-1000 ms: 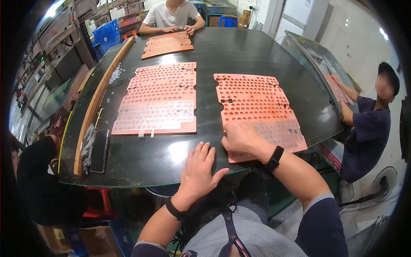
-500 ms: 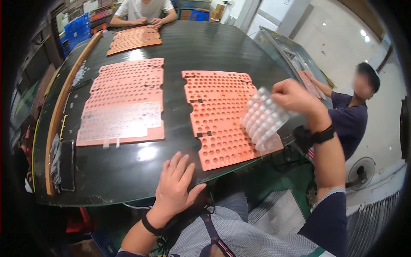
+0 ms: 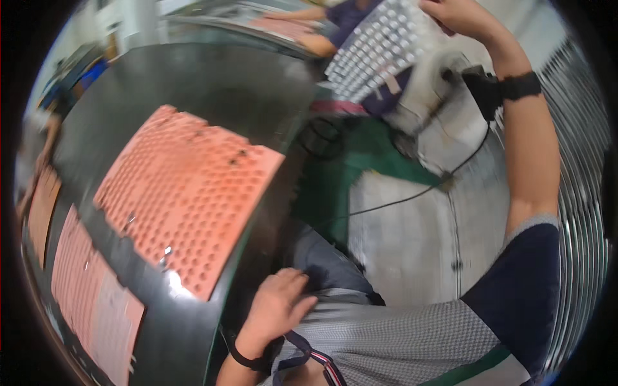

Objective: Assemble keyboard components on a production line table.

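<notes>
Clear tray (image 3: 380, 48) blurred, right hand (image 3: 460, 16) cropped

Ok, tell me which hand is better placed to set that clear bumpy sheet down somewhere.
Right. The right hand is raised and already grips the clear sheet by its edge. The left hand rests low at the black table's near edge, close to the orange perforated tray, holding nothing.

There is one view only, from a wide fisheye camera on the person's head. It looks steeply down and is turned to the person's right, so the dark counter (image 3: 193, 83) curves off left of the left hand (image 3: 277, 309), close below. The right hand (image 3: 463, 16) sits at the top rim, seemingly raised near the lens. Edges are blurred.
</notes>
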`<control>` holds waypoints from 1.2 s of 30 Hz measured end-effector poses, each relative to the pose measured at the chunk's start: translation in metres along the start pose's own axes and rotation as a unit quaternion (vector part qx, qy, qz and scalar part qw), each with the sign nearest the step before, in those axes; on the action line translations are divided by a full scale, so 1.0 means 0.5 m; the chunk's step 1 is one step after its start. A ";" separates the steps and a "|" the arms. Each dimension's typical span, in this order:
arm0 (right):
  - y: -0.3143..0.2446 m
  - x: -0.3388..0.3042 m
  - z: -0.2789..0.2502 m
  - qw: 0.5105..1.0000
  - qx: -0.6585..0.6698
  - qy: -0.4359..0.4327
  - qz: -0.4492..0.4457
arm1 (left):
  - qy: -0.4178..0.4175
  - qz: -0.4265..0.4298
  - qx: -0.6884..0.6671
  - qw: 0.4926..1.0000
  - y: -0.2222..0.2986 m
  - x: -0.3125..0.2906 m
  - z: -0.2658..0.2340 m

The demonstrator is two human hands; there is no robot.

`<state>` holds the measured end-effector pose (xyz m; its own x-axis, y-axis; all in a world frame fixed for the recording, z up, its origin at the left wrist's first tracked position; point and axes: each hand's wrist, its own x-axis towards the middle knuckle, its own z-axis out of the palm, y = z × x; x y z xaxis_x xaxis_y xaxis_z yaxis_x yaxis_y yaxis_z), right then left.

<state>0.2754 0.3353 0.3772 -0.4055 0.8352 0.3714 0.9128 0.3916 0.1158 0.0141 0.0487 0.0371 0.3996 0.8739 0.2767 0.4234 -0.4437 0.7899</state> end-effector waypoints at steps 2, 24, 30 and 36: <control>0.037 -0.077 0.011 0.996 -0.009 -0.020 0.090 | -0.044 -0.032 0.027 0.998 -0.023 0.022 0.031; 0.142 -0.958 0.315 0.898 0.074 -0.094 0.424 | -0.398 0.040 0.117 0.909 -0.040 0.301 0.290; 0.019 -1.121 0.266 0.849 0.036 -0.176 0.496 | -0.464 0.152 0.122 0.864 0.002 0.345 0.350; -0.054 -1.188 0.233 0.781 0.074 -0.143 0.603 | -0.490 0.207 0.145 0.834 0.028 0.357 0.388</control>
<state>0.4859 -0.1264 0.0461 0.7322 0.6745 -0.0951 0.6318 -0.7247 -0.2751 0.2488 0.1600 -0.0086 0.9729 0.1155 -0.2003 0.2070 -0.8206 0.5327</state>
